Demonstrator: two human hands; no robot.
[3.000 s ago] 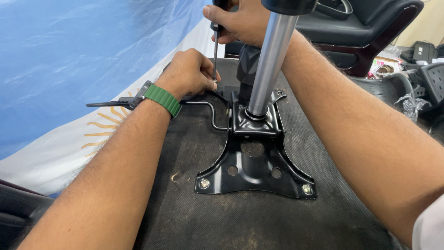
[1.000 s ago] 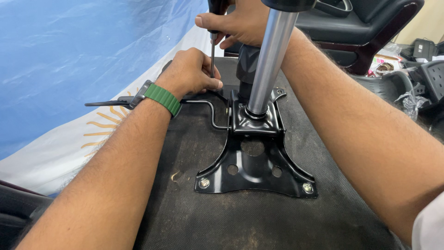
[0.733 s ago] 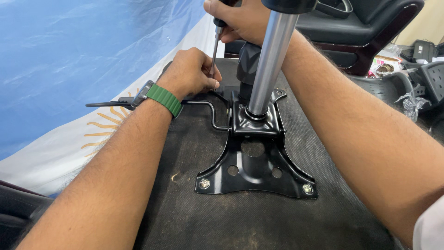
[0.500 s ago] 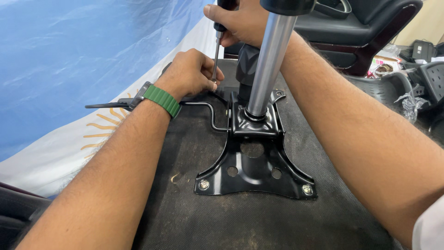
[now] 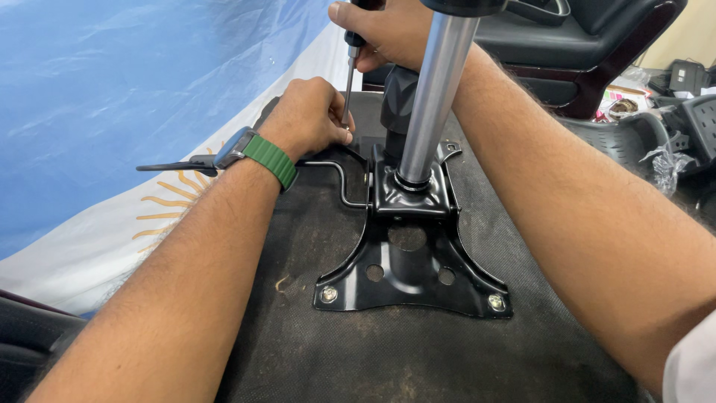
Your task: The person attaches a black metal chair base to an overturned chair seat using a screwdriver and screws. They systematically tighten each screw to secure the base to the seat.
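A black metal chair mechanism plate [image 5: 406, 287] is bolted to the black fabric underside of a seat [image 5: 358, 358], with a shiny gas cylinder [image 5: 436, 97] rising from its middle. My right hand [image 5: 388, 30] grips the handle of a screwdriver [image 5: 348, 78] held upright, its tip down at the plate's far left corner. My left hand [image 5: 309, 116], with a green-strapped watch [image 5: 257, 155] on the wrist, closes its fingers around the screwdriver's tip there. A bent metal lever [image 5: 339, 175] runs left from the mechanism under that hand.
A blue and white cloth with a yellow sun emblem [image 5: 112, 149] lies to the left. Black chair parts [image 5: 597, 45] and plastic-wrapped pieces [image 5: 671, 142] stand at the back right. The lever's black handle [image 5: 175, 166] sticks out over the cloth.
The screwdriver has bobbed up and down slightly in my right hand while turning; my left hand stays at its tip. The plate and cylinder have not moved.
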